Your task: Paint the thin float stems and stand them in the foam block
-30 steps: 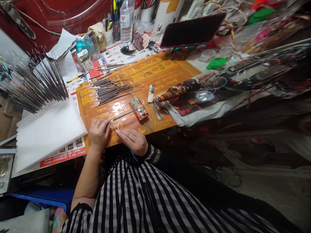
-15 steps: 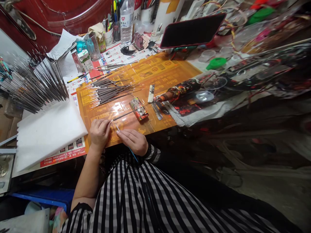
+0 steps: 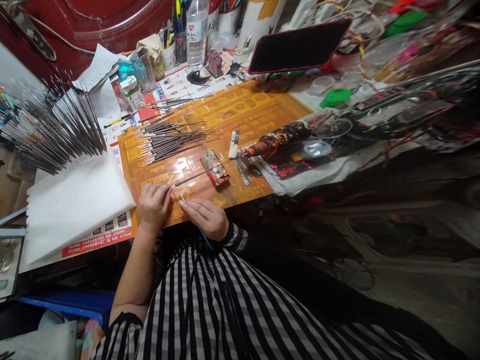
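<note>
Desk (image 3: 300, 92) crowded to back edge. Orange printed plastic mat (image 3: 255, 112) at front edge, over printed flyer sheet (image 3: 176, 82). On mat: loose bundle of thin dark rods (image 3: 172, 142), pale tips pointing left; small multicoloured pack (image 3: 214, 168); narrow pale strip (image 3: 234, 144). Left corner: folded white foam sheet (image 3: 75, 207), fan of dark rods (image 3: 56, 132) just behind. Right of mat: floral cloth (image 3: 288, 162) on white cloth. Back edge: plastic water bottle (image 3: 197, 35), glass tumbler (image 3: 143, 70), tilted black-screened phone (image 3: 298, 46).
</note>
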Demonstrator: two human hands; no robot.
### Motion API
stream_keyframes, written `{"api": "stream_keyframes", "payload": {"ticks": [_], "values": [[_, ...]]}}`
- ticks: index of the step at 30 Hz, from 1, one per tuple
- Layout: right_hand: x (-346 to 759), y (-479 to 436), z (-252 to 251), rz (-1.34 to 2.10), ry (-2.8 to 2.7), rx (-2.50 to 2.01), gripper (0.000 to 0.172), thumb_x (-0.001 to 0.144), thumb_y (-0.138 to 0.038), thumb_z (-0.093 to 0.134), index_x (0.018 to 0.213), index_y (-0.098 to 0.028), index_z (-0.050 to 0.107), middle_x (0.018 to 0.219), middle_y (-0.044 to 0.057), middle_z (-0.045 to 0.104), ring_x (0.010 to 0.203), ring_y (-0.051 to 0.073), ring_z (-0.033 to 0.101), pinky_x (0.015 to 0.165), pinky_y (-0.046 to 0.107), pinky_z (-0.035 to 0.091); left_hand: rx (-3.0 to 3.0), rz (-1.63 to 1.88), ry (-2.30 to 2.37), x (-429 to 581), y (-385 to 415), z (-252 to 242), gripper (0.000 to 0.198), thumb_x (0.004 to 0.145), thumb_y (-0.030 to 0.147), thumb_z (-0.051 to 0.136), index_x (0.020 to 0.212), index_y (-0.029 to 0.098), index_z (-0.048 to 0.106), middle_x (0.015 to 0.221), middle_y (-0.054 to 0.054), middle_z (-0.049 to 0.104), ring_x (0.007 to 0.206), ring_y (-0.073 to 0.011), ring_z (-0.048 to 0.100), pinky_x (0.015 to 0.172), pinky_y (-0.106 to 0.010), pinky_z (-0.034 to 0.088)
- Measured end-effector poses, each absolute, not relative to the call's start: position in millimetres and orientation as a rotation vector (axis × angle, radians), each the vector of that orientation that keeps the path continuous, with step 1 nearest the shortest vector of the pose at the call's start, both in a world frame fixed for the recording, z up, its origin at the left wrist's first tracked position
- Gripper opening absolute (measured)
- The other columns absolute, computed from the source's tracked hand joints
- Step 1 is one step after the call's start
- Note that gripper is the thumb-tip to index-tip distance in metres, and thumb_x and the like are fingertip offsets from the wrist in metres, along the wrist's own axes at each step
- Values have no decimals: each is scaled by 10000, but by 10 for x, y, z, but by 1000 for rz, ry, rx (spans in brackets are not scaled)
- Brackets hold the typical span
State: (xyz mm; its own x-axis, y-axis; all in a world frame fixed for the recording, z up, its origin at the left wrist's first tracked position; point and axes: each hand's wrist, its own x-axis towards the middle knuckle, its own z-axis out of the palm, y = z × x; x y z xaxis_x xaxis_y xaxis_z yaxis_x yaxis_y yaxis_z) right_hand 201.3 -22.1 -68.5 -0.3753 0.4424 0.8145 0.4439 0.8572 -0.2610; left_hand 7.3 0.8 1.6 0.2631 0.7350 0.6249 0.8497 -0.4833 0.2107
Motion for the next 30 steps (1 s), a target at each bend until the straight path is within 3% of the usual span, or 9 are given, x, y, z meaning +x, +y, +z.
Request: {"api": "stream_keyframes", "payload": {"ticks": [16, 19, 24, 30], "values": [[2071, -206, -690, -12, -1998, -552, 521, 959, -89, 565, 1473, -135, 496, 1125, 139, 752, 1073, 243, 713, 910, 402, 633, -2385, -928, -1549, 67, 5, -1, 230, 1024, 321, 482, 957, 213, 674, 885, -53, 708, 820, -187, 603, 799, -350, 464], [2111, -225, -676, 2, -2009, -518, 551, 945, -73, 571, 1487, -100, 472, 1108, 156, 754, 1065, 259, 715, 896, 413, 639, -2341, -865, -1561, 29, -31, 81, 222, 1027, 307, 473, 938, 207, 652, 867, -54, 692, 810, -187, 593, 786, -344, 458], [2145, -246, -717, 56, -2013, -488, 549, 930, -72, 606, 1467, -146, 518, 1161, 143, 748, 1089, 256, 715, 937, 398, 630, -2307, -816, -1599, -384, -22, 349, 201, 1029, 272, 453, 983, 202, 636, 940, -70, 680, 890, -174, 626, 825, -309, 488], [2118, -243, -726, 34, -1980, -470, 563, 911, -71, 640, 1455, -173, 539, 1138, 114, 761, 1049, 242, 733, 941, 369, 632, -2079, -987, -2097, -1270, 308, 581, 106, 950, 236, 548, 915, 193, 639, 872, -27, 704, 813, -138, 688, 761, -256, 522]]}}
